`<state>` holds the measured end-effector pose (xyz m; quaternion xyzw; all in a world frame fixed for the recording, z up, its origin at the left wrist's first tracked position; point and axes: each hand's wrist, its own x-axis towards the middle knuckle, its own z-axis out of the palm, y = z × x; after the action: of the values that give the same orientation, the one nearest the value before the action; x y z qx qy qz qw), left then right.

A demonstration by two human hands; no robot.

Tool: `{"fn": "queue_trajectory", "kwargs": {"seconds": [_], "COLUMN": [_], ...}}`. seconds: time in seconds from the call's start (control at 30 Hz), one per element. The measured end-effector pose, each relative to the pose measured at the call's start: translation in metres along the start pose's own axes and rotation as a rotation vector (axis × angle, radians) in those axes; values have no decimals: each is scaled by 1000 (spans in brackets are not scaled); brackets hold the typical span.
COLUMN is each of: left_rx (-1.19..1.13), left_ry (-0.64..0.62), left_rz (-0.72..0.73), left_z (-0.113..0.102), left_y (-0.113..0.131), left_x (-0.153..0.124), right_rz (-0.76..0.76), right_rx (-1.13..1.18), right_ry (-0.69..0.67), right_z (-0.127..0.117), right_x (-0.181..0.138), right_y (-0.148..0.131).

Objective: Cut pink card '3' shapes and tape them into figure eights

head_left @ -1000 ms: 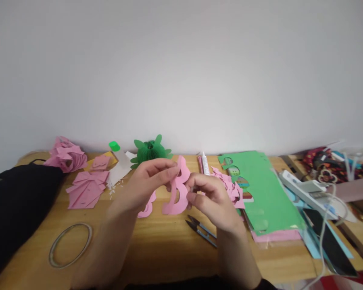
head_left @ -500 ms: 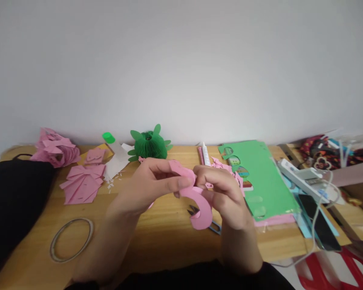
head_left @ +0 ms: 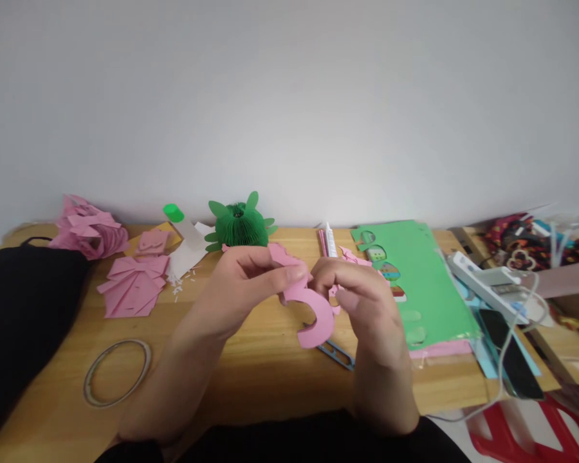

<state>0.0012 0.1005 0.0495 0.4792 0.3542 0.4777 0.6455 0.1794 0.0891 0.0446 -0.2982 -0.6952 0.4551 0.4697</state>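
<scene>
Above the middle of the wooden table (head_left: 251, 379), both my hands pinch one curved pink paper cut-out (head_left: 313, 315). My left hand (head_left: 251, 283) grips its upper end between thumb and fingers. My right hand (head_left: 361, 296) holds it from the right, fingers closed. The lower curl of the paper hangs free below the fingers. Small blue-grey snips (head_left: 338, 354) lie on the table just under the paper, partly hidden by my right hand.
A green honeycomb paper ball (head_left: 240, 226), a green-capped glue bottle (head_left: 181, 222) and pink paper scraps (head_left: 135, 283) sit at the back left. Tape ring (head_left: 118, 373) front left, black fabric (head_left: 24, 308) far left. Green and pink sheets (head_left: 415, 283), power strip (head_left: 482, 280) and phone (head_left: 506, 344) right.
The pink cut-out was turned and lowered between my hands, its curl now hanging down. My hands drew closer together. The view shifted slightly.
</scene>
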Motion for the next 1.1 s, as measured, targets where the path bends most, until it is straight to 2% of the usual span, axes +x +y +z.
{"fn": "queue_trajectory", "kwargs": {"seconds": [0.2,0.4,0.7,0.87,1.1], "left_rx": [154,156,242,162,95], "left_ry": [255,232,262,243,225], "left_rz": [246,432,395,419,421], "left_z": [-3,-2,-3,0,1], "left_y": [-6,-9,-11,-10,-10], "left_x": [-2,-2,-3,-2,0], "right_rz": [51,39,19,6,67], "right_rx": [-70,-164,-165,-132,1], "right_ry": [94,121,234,225,206], "right_z": [4,12,14,13,13], "right_x": [3,6,3,2,2], "right_y": [-4,-9,-9,-8,-3]}}
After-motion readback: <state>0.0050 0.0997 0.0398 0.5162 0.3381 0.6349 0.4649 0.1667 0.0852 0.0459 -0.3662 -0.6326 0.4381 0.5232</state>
